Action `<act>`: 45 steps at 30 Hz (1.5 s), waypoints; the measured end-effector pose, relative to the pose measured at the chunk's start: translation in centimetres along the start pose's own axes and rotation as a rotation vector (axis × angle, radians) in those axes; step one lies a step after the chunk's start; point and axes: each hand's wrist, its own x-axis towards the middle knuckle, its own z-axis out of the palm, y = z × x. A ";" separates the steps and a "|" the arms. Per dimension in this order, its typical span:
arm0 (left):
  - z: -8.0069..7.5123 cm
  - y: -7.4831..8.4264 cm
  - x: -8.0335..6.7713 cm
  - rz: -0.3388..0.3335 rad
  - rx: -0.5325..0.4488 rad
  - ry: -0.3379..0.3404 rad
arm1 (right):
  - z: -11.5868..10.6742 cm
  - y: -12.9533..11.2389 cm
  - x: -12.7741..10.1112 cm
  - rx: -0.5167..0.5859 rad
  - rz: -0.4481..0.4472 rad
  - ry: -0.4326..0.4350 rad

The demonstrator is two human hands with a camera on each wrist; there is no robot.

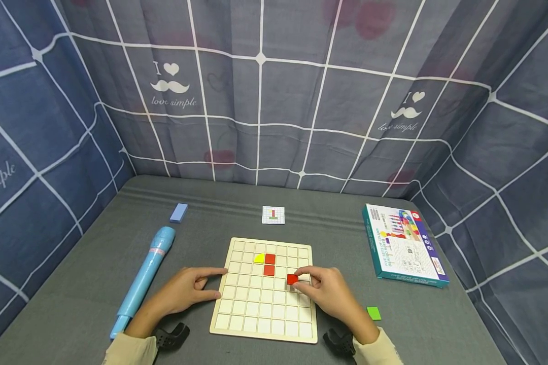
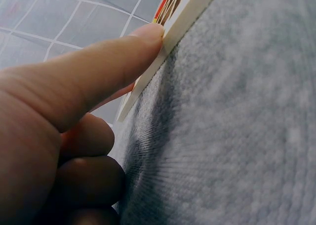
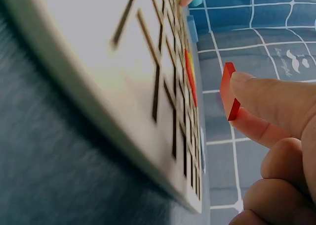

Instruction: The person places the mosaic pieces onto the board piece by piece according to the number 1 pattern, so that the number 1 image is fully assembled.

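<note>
A pale wooden grid board (image 1: 237,324) lies on the grey table. Two red square tiles (image 1: 269,264) and a yellow quarter-round tile (image 1: 259,258) sit in its upper cells. My right hand (image 1: 321,290) pinches a red square tile (image 1: 292,279) between thumb and forefinger just above the board's right side; the right wrist view shows this tile (image 3: 228,90) lifted off the board (image 3: 113,62). My left hand (image 1: 189,291) rests at the board's left edge, its forefinger (image 2: 98,71) pressed against the board's rim (image 2: 182,22) and the other fingers curled under.
A green tile (image 1: 373,313) lies on the table right of my right wrist. A boxed game (image 1: 404,246) sits at the right, a small pattern card (image 1: 273,215) behind the board, a blue block (image 1: 178,212) and a long blue tube (image 1: 145,276) at the left. Cloth walls surround the table.
</note>
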 end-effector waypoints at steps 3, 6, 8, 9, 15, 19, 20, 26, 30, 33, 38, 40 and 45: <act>0.0 -0.1 0.0 0.000 0.000 0.003 | 0.2 -0.3 0.4 -0.004 -0.026 0.009; 0.0 -0.1 -0.1 0.002 0.002 0.005 | 0.4 -0.5 0.8 0.004 -0.037 0.005; 0.0 -0.1 0.0 0.003 0.007 0.005 | 0.7 -0.6 0.9 0.011 -0.033 -0.008; 0.0 -0.1 0.0 0.004 0.009 0.004 | 0.8 -0.7 1.0 0.013 -0.030 -0.015; 0.0 -0.1 0.0 0.008 0.006 0.007 | 1.7 -1.0 1.4 0.015 -0.036 -0.039; 0.0 -0.1 0.0 0.005 0.005 0.006 | 2.4 -1.3 1.6 0.015 -0.052 -0.031; -0.1 -0.1 0.0 0.005 0.005 0.007 | 2.6 -1.3 1.7 0.014 -0.055 -0.031; 0.0 0.0 -0.1 -0.002 0.001 0.006 | 3.4 -1.0 2.0 0.009 -0.053 -0.038; 0.0 0.0 0.0 -0.003 -0.004 0.004 | 3.8 -0.7 2.1 0.008 -0.066 -0.016; 0.0 0.0 0.0 -0.003 -0.002 0.005 | 4.0 -0.6 2.2 0.011 -0.082 -0.005; 0.0 0.0 0.1 -0.007 -0.006 0.004 | 4.3 -0.6 2.4 -0.001 -0.105 0.003; 0.0 0.0 0.1 -0.013 -0.010 0.003 | 4.4 -0.7 2.5 -0.010 -0.107 0.004; 0.0 0.0 0.1 -0.017 -0.006 0.005 | 4.5 -0.9 2.4 -0.027 -0.092 -0.010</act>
